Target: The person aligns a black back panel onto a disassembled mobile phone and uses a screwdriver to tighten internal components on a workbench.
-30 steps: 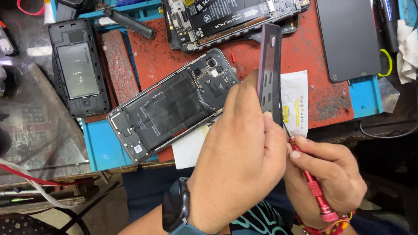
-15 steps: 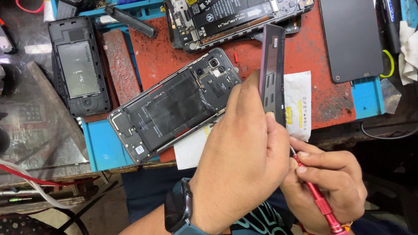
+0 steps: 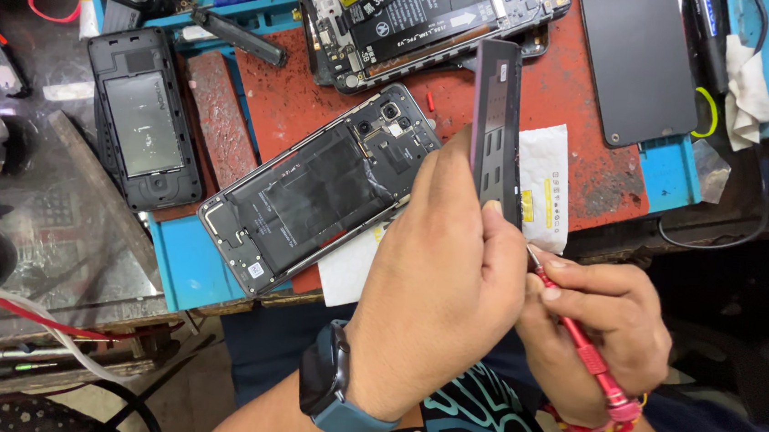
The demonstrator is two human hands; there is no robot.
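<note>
Centre-right of frame | left hand is gripping dark phone frame upright, edge-on | right hand fingers are pinching red screwdriver, tip now closer at frame's lower end | opened phone is lying on bench.

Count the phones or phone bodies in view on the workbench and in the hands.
4: a dark phone frame held edge-on in the left hand; an opened black phone mid-mat; a battery-exposed phone at top; a black ribbed body left. The flat dark panel isn't counted; more may be hidden.
</note>
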